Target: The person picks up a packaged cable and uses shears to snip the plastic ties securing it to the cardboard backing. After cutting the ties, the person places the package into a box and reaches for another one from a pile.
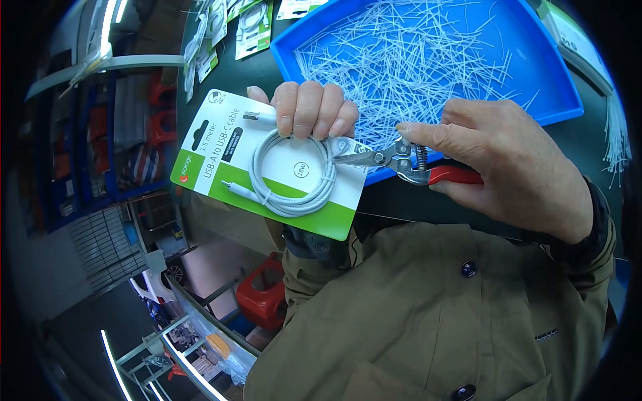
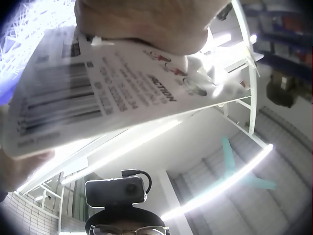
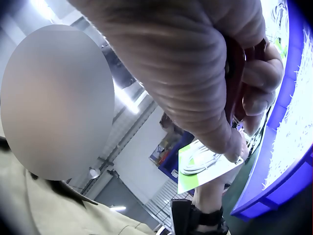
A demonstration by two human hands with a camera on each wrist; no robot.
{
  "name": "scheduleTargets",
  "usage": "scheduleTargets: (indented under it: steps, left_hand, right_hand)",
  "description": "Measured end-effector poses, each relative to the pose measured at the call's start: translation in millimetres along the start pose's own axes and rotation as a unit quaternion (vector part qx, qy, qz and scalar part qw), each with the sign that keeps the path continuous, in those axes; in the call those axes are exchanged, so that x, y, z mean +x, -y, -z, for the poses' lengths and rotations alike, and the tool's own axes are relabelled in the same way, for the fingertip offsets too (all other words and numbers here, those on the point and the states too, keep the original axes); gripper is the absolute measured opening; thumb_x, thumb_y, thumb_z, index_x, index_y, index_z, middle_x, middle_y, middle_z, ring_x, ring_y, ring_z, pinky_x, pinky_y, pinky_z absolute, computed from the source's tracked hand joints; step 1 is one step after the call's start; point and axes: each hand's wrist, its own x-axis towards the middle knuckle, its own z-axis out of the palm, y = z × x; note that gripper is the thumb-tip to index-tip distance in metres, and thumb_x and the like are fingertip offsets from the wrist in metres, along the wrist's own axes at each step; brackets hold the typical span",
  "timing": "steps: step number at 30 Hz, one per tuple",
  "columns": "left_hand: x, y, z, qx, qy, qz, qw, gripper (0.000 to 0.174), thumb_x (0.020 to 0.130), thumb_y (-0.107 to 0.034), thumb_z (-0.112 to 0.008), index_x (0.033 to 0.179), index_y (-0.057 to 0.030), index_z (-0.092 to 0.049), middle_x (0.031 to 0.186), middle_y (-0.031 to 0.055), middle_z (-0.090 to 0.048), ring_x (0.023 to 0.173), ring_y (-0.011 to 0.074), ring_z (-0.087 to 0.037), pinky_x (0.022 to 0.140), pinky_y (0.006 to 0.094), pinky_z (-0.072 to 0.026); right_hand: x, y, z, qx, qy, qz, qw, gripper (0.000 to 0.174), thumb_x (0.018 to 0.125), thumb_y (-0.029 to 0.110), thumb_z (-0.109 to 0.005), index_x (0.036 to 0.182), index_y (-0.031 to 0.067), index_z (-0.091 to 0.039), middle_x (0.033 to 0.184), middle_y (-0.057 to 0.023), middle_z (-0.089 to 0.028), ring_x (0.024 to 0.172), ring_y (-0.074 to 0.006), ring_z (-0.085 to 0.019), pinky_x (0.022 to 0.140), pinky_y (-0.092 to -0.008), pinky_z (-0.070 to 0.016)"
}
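My left hand (image 1: 311,110) grips the upper edge of a carded USB-A to USB-C cable pack (image 1: 284,164), fingers folded over its front. On the card lies a coiled white cable (image 1: 294,211), bound with white ties at two places. My right hand (image 1: 508,160) holds red-handled shears (image 1: 404,160), thumb near the spring and pivot. The blade tips reach the right side of the coil, over a tie there. In the left wrist view the card's barcoded back (image 2: 112,93) faces the camera. The right wrist view shows fingers wrapped round the red handles (image 3: 235,78).
Behind both hands is a blue tray (image 1: 284,57) strewn with thin white plastic strips (image 1: 414,53). More carded cables (image 1: 254,30) lie at the top left of the dark table. A bundle of white strips (image 1: 615,134) hangs at the right edge. Lower left stands a red stool (image 1: 262,294).
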Motion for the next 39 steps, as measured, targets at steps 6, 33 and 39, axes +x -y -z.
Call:
scheduleTargets:
  steps: [6,33,39]
  left_hand:
    - [3.3,12.3,12.2,-0.010,0.011,-0.058,0.998,0.068,0.120,-0.050,-0.021,0.079,-0.0117,-0.059,0.077,0.0024,-0.054,0.085,0.0202,-0.048,0.104,0.0436,-0.0454]
    - [-86.5,-55.6,-50.2,0.222,-0.157,-0.082,0.959,0.061,0.120,-0.045,-0.021,0.077,-0.0134,-0.051,0.069,0.0020,-0.047,0.073,0.0185,-0.046,0.094,0.0397,-0.0387]
    - [-220.9,-104.3,-55.9,0.452,-0.310,-0.201,0.812,0.053,0.119,-0.047,-0.029,0.078,-0.0163,-0.042,0.069,0.0006,-0.042,0.066,0.0152,-0.043,0.091,0.0377,-0.0443]
  right_hand:
    - [5.6,-11.1,-1.1,0.027,-0.069,0.024,0.997,0.061,0.076,0.005,-0.088,0.133,0.0047,-0.065,0.095,-0.0142,-0.065,0.086,-0.0338,-0.069,0.072,-0.0433,-0.0534]
    - [15.1,-44.2,5.9,0.128,-0.090,-0.106,0.982,0.034,0.088,0.006,-0.083,0.110,0.0002,-0.058,0.086,-0.0142,-0.061,0.074,-0.0264,-0.058,0.070,-0.0392,-0.0490]
    - [15.5,-54.0,17.8,0.022,-0.092,-0.126,0.988,0.033,0.090,0.010,-0.078,0.115,-0.0014,-0.060,0.100,-0.0244,-0.069,0.097,-0.0477,-0.066,0.081,-0.0528,-0.0512]
